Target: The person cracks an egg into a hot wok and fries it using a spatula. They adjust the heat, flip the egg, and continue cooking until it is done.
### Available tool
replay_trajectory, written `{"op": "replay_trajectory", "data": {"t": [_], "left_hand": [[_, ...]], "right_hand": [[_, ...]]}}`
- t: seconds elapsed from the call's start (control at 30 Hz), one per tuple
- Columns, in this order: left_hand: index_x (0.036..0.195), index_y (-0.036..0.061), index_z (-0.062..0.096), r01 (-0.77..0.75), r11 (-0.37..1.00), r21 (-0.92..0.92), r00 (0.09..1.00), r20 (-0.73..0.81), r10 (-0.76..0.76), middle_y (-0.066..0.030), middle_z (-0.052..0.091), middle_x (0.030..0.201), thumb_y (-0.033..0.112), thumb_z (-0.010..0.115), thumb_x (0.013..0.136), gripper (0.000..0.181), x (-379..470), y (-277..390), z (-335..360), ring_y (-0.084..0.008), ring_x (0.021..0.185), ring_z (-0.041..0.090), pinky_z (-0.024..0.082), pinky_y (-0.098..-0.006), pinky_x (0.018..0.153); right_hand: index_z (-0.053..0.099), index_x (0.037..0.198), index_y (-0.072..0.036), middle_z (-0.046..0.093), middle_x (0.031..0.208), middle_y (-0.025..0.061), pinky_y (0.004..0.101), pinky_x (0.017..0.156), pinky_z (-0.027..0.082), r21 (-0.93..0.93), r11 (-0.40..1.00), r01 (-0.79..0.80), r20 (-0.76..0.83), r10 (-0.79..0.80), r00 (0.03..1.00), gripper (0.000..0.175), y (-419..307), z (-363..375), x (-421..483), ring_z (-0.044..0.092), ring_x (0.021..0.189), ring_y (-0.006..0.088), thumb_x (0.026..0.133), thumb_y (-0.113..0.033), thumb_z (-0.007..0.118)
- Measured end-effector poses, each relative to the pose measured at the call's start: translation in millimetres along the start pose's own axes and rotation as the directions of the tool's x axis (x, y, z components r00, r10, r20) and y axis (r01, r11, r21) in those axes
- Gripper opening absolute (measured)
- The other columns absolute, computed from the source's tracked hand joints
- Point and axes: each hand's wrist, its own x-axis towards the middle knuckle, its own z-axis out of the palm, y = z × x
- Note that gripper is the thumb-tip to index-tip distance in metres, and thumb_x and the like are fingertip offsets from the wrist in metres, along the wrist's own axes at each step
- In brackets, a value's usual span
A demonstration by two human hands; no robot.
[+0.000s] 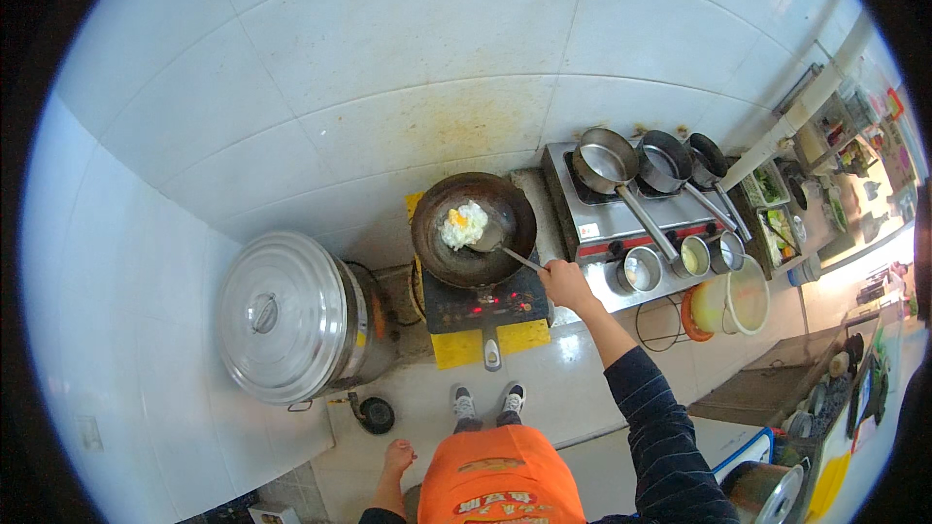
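Note:
My right hand (pixel 564 284) grips the handle of a metal cooking spatula (pixel 489 239), whose blade is inside a dark wok (pixel 466 273). Against the blade lies a fried egg (pixel 466 225), its white ruffled and set, with a yellow yolk patch near the top. Under the wok is a black induction cooker (pixel 451 313) with lit red indicators, and the wok's handle (pixel 491 349) points toward me. Low at my left side, beside the orange apron (pixel 502 480), hangs my left hand (pixel 400 455), fingers curled and nothing visible in them.
A large lidded metal pot (pixel 284 320) stands left of the cooker. To the right, several long-handled saucepans (pixel 606 160) rest on a steel gas stove (pixel 582 222), with small metal cups (pixel 641 269) along its front. A pale bucket (pixel 746 298) is farther right. White tiled wall (pixel 437 22) rises behind.

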Motion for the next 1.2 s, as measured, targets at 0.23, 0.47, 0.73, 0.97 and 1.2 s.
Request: {"op": "replay_trajectory", "data": {"t": [0.23,0.47,0.73,0.97,1.2], "left_hand": [[0.11,0.0013,0.061,-0.422,0.853,0.308,0.902,0.048,0.429,-0.0155,0.07,0.088,0.013,0.06,0.085,0.028,19,-16,-2,-0.0223,0.074,0.069,0.053,-0.0362,0.069],[0.119,0.0017,0.055,-0.057,0.998,-0.003,0.998,0.017,0.057,-0.0137,0.066,0.088,0.003,0.056,0.088,0.031,0,1,8,-0.0233,0.077,0.068,0.053,-0.0361,0.065],[0.117,0.0021,0.056,0.004,1.0,-0.012,1.0,-0.013,-0.004,-0.0155,0.066,0.089,0.001,0.059,0.085,0.032,-12,3,9,-0.0239,0.077,0.068,0.054,-0.0364,0.065],[0.118,0.0014,0.056,-0.016,1.0,-0.018,1.0,0.016,0.016,-0.0142,0.066,0.093,0.0,0.055,0.085,0.033,-12,5,9,-0.0232,0.079,0.069,0.054,-0.0362,0.065],[0.113,0.0012,0.06,-0.057,0.998,-0.037,0.998,-0.036,0.055,-0.0133,0.07,0.083,0.005,0.056,0.082,0.032,-8,2,10,-0.0219,0.07,0.071,0.054,-0.0335,0.058]], "right_hand": [[0.065,0.089,0.005,0.066,0.083,0.0296,0.0533,0.078,0.051,0.108,0.992,-0.069,-0.073,0.077,0.994,0.033,15,27,16,0.063,0.084,0.0481,0.092,-0.028,0.058],[0.061,0.087,0.007,0.066,0.066,0.0157,0.0384,0.052,0.054,0.157,0.986,-0.058,-0.043,0.066,0.997,0.034,16,34,26,0.067,0.056,0.0266,0.093,-0.026,0.061],[0.057,0.089,0.004,0.062,0.065,0.0084,0.0301,0.047,0.052,0.47,0.832,-0.294,0.17,0.241,0.955,0.03,19,43,25,0.06,0.052,0.0154,0.095,-0.025,0.062],[0.056,0.09,0.001,0.062,0.068,0.0073,0.0306,0.05,0.052,0.575,0.76,-0.304,0.184,0.242,0.953,0.029,36,37,11,0.06,0.055,0.0143,0.095,-0.027,0.062],[0.054,0.094,0.001,0.06,0.071,0.0066,0.0266,0.047,0.047,0.615,0.715,-0.332,0.181,0.281,0.942,0.025,47,25,-3,0.058,0.057,0.0122,0.096,-0.023,0.06]]}}
